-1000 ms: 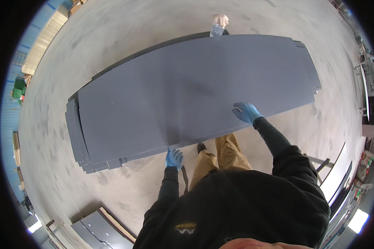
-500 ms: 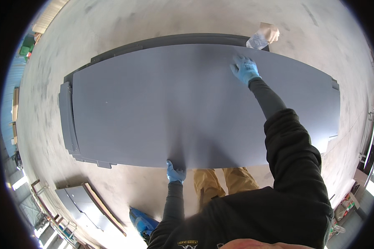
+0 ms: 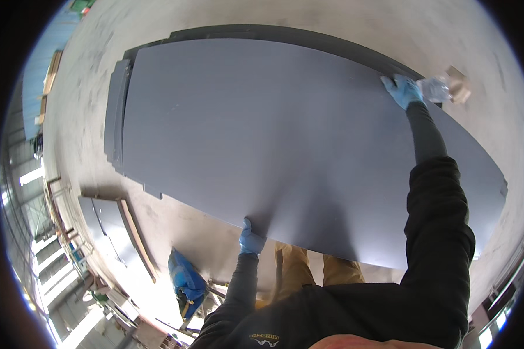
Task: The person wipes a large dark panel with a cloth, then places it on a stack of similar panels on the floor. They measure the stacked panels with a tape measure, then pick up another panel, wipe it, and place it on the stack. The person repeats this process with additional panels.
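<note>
A large smooth grey panel [image 3: 227, 128] lies flat before me on top of more dark sheets [image 3: 117, 110], whose edges show at the left and far sides. My left hand [image 3: 251, 238], in a light blue glove, grips the panel's near edge. Its thumb is on top, and the other fingers are mostly hidden at the edge. At the far right edge, my gloved right hand [image 3: 404, 92] rests on the panel with its fingers apart. Just beyond it are a clear plastic wrapping [image 3: 434, 90] and a brown piece like paper or card [image 3: 459, 86].
Concrete floor [image 3: 343, 20] surrounds the stack. At the lower left lie more grey sheets [image 3: 106, 224] with a brown edge strip. A blue bag-like thing [image 3: 185, 276] is near my left arm. Metal racks [image 3: 70, 230] line the left side.
My right hand has moved right to the panel's far edge, beside the plastic wrapping. The left hand stays at the near edge. The whole view has turned, so the panel appears slanted.
</note>
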`<state>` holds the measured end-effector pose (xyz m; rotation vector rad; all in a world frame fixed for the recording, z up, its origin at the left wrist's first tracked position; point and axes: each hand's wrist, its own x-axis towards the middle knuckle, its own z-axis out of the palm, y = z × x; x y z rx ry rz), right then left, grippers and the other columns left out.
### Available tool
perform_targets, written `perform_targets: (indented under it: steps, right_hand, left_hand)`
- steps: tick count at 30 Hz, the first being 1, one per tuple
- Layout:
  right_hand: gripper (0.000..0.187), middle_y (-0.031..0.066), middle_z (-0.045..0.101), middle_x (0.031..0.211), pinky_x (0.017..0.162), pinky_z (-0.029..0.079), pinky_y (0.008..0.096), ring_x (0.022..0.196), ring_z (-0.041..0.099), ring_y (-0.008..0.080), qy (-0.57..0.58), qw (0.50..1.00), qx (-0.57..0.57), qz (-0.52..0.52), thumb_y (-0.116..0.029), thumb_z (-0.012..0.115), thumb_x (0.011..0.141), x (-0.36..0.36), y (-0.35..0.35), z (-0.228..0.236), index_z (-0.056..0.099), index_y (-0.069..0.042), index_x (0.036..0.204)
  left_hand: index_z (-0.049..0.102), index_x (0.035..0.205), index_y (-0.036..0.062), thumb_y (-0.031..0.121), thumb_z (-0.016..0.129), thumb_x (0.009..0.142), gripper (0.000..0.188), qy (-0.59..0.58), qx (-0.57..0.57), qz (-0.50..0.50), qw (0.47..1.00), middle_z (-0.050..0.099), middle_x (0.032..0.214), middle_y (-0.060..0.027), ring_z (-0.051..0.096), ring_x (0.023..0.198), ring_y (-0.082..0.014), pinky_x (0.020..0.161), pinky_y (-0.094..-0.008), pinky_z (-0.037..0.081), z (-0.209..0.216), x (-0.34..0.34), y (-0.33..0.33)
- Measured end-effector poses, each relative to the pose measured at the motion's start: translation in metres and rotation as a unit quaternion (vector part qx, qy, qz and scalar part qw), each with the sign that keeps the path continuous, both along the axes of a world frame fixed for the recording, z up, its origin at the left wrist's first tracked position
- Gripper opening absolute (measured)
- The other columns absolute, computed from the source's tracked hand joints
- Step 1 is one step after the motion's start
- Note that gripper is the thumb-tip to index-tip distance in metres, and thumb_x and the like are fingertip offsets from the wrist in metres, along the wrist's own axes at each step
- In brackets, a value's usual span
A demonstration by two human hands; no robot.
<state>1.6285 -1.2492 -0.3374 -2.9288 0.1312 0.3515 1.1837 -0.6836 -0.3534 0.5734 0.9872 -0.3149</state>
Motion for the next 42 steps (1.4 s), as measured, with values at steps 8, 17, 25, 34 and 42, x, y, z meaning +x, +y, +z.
perform_targets:
  steps: [8,17,25,34,42]
  right_hand:
    - [0.083,0.0299,0.073,0.105,0.094,0.054,0.0529,0.105,0.069,0.0480,0.009,1.000,-0.009,-0.021,-0.076,0.046,0.098,0.015,-0.005,-0.022,0.076,0.002,0.095]
    - [0.085,0.0312,0.073,0.111,0.097,0.054,0.0533,0.108,0.069,0.0484,0.059,0.997,-0.039,-0.037,-0.078,0.044,0.098,0.018,-0.018,-0.036,0.076,0.001,0.102]
    - [0.080,0.0324,0.072,0.107,0.096,0.053,0.0545,0.109,0.067,0.0514,0.025,0.999,-0.006,-0.019,-0.074,0.048,0.100,0.012,-0.022,-0.038,0.074,0.002,0.099]
    - [0.078,0.0328,0.072,0.109,0.098,0.054,0.0540,0.111,0.068,0.0499,0.035,0.999,-0.018,-0.023,-0.071,0.047,0.101,0.004,-0.006,-0.012,0.075,0.002,0.102]
    - [0.080,0.0297,0.075,0.099,0.090,0.057,0.0543,0.100,0.072,0.0477,0.011,1.000,-0.021,0.010,-0.076,0.047,0.100,-0.026,-0.013,0.022,0.073,-0.001,0.096]
  left_hand:
    - [0.057,0.145,0.0107,0.068,0.053,0.103,0.071,0.012,-0.057,0.081,0.995,0.061,0.144,-0.0088,0.056,0.135,-0.0298,0.120,-0.0476,0.043,-0.007,-0.004,-0.024]
    - [0.064,0.137,0.0098,0.082,0.061,0.090,0.086,0.099,-0.021,0.130,0.986,0.064,0.141,-0.0071,0.057,0.133,-0.0273,0.120,-0.0445,0.042,-0.015,0.004,-0.035]
    - [0.048,0.155,0.0123,0.077,0.047,0.101,0.084,0.047,-0.033,0.114,0.992,0.055,0.150,-0.0080,0.050,0.141,-0.0294,0.122,-0.0441,0.039,-0.030,-0.010,-0.029]
    - [0.033,0.165,0.0105,0.077,0.042,0.102,0.092,0.073,0.005,0.093,0.993,0.048,0.159,-0.0103,0.045,0.145,-0.0277,0.124,-0.0448,0.036,-0.030,-0.010,-0.024]
    - [0.048,0.155,0.0101,0.085,0.044,0.096,0.095,0.150,0.041,0.102,0.983,0.053,0.154,-0.0105,0.053,0.137,-0.0302,0.119,-0.0461,0.043,-0.011,0.004,-0.023]
